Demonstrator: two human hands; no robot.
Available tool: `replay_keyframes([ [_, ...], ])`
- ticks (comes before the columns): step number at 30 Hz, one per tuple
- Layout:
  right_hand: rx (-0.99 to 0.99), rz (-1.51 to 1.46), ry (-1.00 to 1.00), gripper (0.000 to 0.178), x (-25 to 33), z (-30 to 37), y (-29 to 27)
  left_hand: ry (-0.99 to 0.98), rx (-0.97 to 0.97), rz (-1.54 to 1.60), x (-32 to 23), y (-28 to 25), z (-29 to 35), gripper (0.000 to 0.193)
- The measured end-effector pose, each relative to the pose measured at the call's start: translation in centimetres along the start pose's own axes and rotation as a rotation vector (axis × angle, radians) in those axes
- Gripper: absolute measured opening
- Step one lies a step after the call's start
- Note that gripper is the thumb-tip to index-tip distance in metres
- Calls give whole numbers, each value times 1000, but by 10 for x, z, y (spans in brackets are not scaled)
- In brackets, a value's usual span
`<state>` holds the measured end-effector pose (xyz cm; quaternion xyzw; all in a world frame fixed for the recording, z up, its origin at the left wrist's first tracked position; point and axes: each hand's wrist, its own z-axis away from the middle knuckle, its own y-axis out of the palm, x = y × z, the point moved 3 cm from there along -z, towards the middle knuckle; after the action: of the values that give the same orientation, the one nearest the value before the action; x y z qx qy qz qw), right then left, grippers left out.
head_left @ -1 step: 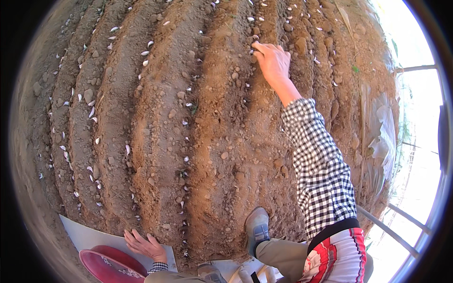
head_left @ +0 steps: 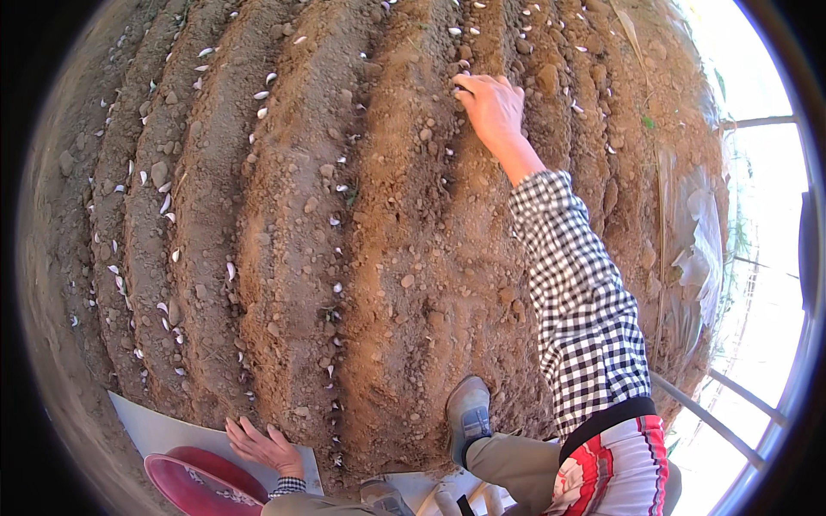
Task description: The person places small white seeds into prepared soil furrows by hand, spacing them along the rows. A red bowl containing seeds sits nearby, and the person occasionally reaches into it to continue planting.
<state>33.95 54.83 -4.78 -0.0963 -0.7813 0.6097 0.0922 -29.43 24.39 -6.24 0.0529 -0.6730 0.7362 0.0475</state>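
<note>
My right hand (head_left: 493, 107) reaches far down a furrow right of the middle. Its thumb and fingers are pinched low at the soil on a garlic clove (head_left: 459, 92), which is mostly hidden by the fingertips. Other pale cloves lie just beyond it, such as a white garlic clove (head_left: 454, 31). My left hand (head_left: 265, 451) is at the lower left with its fingers stretched out, resting at the edge of a grey board (head_left: 138, 414) and holding nothing. Beside it stands a red basin (head_left: 163, 475) with small white cloves inside.
Several ridges and furrows of brown soil (head_left: 404, 215) run away from me, with rows of cloves and small stones. My shoe (head_left: 470, 411) stands on the soil at the lower middle. Torn plastic sheeting (head_left: 699, 241) and metal bars (head_left: 705, 420) edge the right side.
My right hand has shifted slightly left, and its fingertips remain at the furrow. My left hand has stayed where it was.
</note>
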Motion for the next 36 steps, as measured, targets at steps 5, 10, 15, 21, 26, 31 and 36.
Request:
replay_keyframes([
  [5, 167, 115, -79, 16, 4, -17, 10, 4, 4, -12, 0, 3, 0, 59],
  [10, 258, -218, 79, 18, 2, -4, -13, -16, 1, -16, 4, 6, 3, 59],
  [15, 255, -431, 2, 13, -5, 40, -31, -15, 1, -20, 3, 7, 2, 60],
  [21, 173, -221, -105, 11, -5, 48, -11, -31, 7, -31, 4, 9, 3, 60],
  [26, 95, -112, -202, 11, 3, 52, -9, -32, -2, -20, 2, 7, 2, 59],
  [31, 180, -327, -24, 15, 0, 46, -10, -33, -9, -6, 1, 5, 2, 59],
  [36, 186, -299, 14, 16, 4, 44, 0, -29, -12, -21, 3, 7, 3, 59],
])
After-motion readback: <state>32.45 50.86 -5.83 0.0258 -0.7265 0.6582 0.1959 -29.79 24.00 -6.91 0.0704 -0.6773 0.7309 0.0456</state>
